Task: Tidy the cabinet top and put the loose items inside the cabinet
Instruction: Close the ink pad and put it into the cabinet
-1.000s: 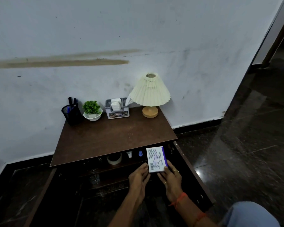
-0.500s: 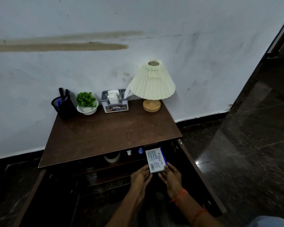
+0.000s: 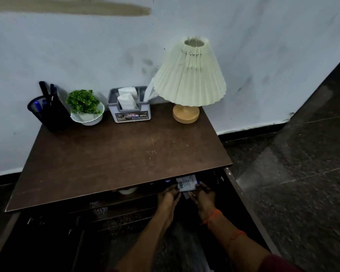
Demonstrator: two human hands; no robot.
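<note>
The left hand [image 3: 168,197] and right hand [image 3: 203,199] pinch a small white box [image 3: 185,183] between them, 1 at each side, just under the counter's [image 3: 116,160] front edge, inside the open cabinet. A tape roll [image 3: 127,190] sits at the box's 9 o'clock. Along the counter's far edge, from 10 to 12 o'clock of the hands, stand a pen cup [image 3: 47,112], plant bowl [image 3: 85,108], tissue holder [image 3: 130,112] and lamp [image 3: 188,75].

Both hands, left [image 3: 168,197] and right [image 3: 203,197], have carried the white box [image 3: 185,183] forward; its far half now lies hidden beneath the cabinet top [image 3: 114,160].
</note>
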